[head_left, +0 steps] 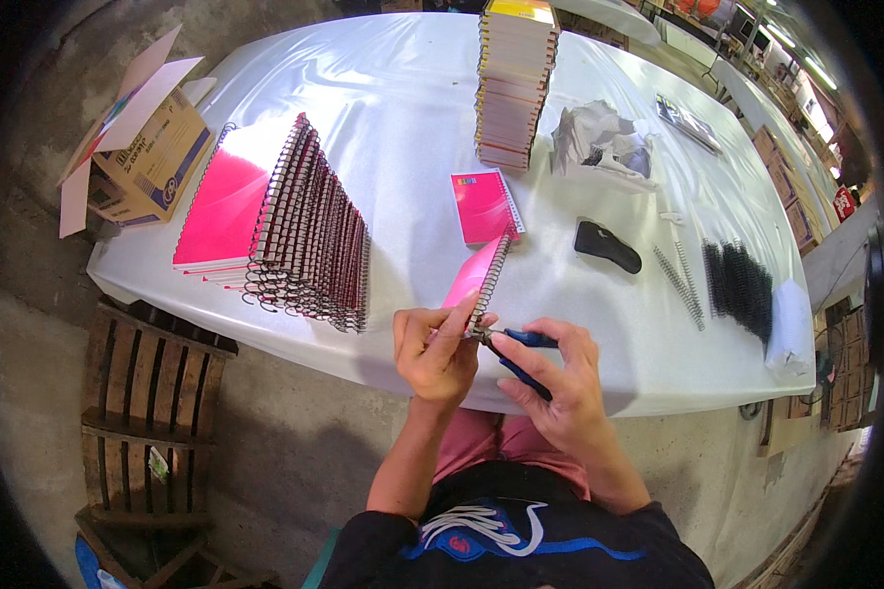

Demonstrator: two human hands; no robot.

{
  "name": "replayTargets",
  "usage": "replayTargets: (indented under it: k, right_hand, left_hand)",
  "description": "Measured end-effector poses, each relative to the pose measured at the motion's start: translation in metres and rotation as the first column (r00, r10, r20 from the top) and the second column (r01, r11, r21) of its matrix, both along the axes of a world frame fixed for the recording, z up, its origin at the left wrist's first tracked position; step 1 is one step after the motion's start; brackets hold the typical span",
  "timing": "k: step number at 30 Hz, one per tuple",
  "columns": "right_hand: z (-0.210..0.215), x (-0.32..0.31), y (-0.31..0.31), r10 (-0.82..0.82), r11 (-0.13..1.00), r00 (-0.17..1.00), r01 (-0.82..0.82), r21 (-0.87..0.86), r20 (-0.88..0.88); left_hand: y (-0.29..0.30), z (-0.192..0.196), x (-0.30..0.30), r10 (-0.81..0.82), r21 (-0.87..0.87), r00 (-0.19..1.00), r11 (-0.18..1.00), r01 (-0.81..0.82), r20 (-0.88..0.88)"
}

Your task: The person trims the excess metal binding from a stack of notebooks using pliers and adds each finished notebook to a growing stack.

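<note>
My left hand is closed on a small pink spiral notebook, held tilted above the near edge of the table. A dark wire coil runs along the notebook's right side. In my right hand is a pair of pliers with blue handles, which stand apart. The jaws meet the lower end of the coil, close to my left fingertips. Just beyond lies another pink notebook, flat on the table. To the left stands a tall pile of larger pink spiral notebooks, their coils facing right.
The table has a shiny white cover. On it are a tall stack of yellow-topped books, crumpled white paper, a black pouch-like object, loose coils and a bundle of black coils. An open cardboard box stands far left.
</note>
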State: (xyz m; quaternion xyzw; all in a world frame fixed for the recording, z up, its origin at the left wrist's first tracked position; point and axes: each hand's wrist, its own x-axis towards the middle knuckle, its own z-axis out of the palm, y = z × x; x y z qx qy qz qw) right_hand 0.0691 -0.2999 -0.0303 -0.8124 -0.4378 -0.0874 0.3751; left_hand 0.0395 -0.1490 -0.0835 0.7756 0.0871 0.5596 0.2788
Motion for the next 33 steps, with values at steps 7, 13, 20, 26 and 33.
replayTargets:
  k: [7, 13, 20, 26, 33]
  right_hand:
    - [-0.007, -0.007, -0.013, 0.397, 0.915, 0.273, -0.038, 0.403, -0.876]
    - [-0.033, 0.006, -0.016, 0.160, 0.987, 0.734, -0.105, 0.122, -0.660]
    - [-0.046, 0.032, -0.032, -0.179, 0.984, 0.873, 0.167, -0.067, -0.453]
    - [-0.006, 0.029, 0.007, 0.726, 0.447, 0.572, 0.032, 0.894, -0.383]
    - [0.101, 0.058, 0.111, 0.515, 0.602, 0.824, -0.151, 0.784, -0.236]
  left_hand:
    - [-0.001, -0.008, 0.001, 0.048, 0.126, 0.997, 0.991, -0.056, 0.062]
    - [0.004, 0.003, 0.004, -0.005, -0.218, 0.985, 0.975, 0.043, 0.170]
    - [-0.002, 0.038, -0.016, -0.144, -0.558, 0.928, 0.763, 0.324, 0.342]
    - [-0.003, 0.072, -0.040, -0.142, -0.323, 0.872, 0.891, 0.319, 0.468]
    - [0.058, 0.135, -0.081, 0.136, 0.027, 0.909, 0.987, -0.160, 0.394]
